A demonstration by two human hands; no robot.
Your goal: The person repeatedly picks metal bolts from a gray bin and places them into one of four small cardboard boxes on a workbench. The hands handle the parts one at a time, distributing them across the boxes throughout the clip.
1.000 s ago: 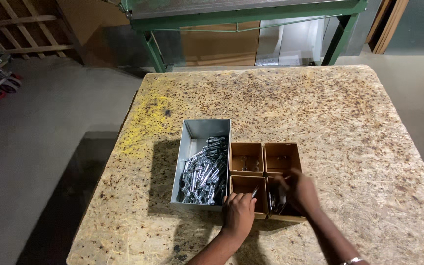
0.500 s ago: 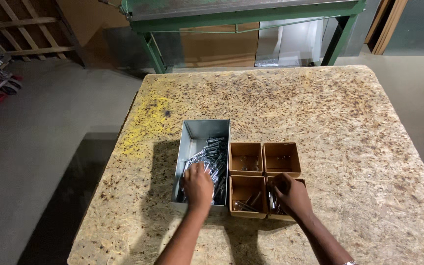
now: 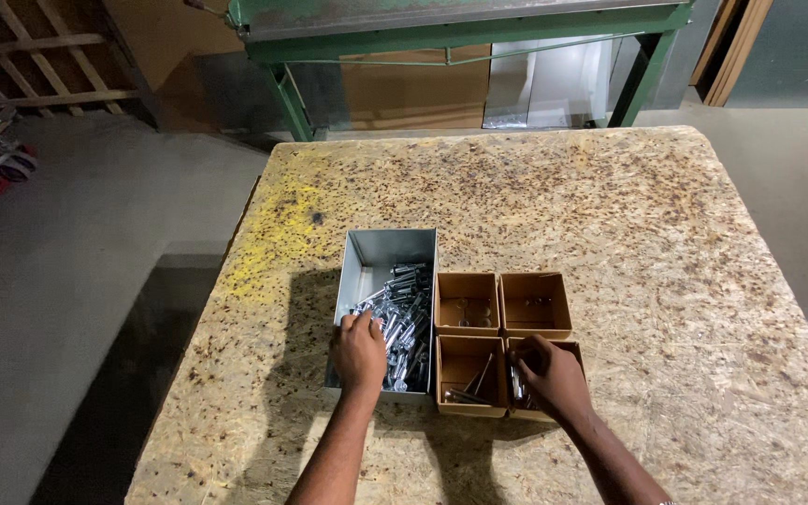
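Nearest the camera, two bare forearms reach up from the bottom edge onto a chipboard table [image 3: 610, 206]. The left hand [image 3: 359, 352] lies palm down in the near end of a grey metal tray [image 3: 390, 251], fingers curled into the heap of shiny bolts [image 3: 404, 313] there; it touches them, but whether it has closed on any cannot be told, since the back of the hand hides the fingertips. The right hand [image 3: 550, 376] sits over the near right box [image 3: 568, 348] of four small cardboard boxes set in a square just right of the tray, touching it. Its fingers are bent loosely inward and a few metal pieces show at their tips, inside the box; a firm hold on them cannot be made out. The near left box [image 3: 469, 374] holds a few long thin metal pieces lying aslant. Behind these, the far left box [image 3: 466, 301] holds some small pieces and the far right box [image 3: 535, 301] looks nearly bare. Beyond the table stands a green metal frame [image 3: 460, 28], with cardboard sheets [image 3: 413, 93] under it, and grey floor [image 3: 77, 243] to the left.
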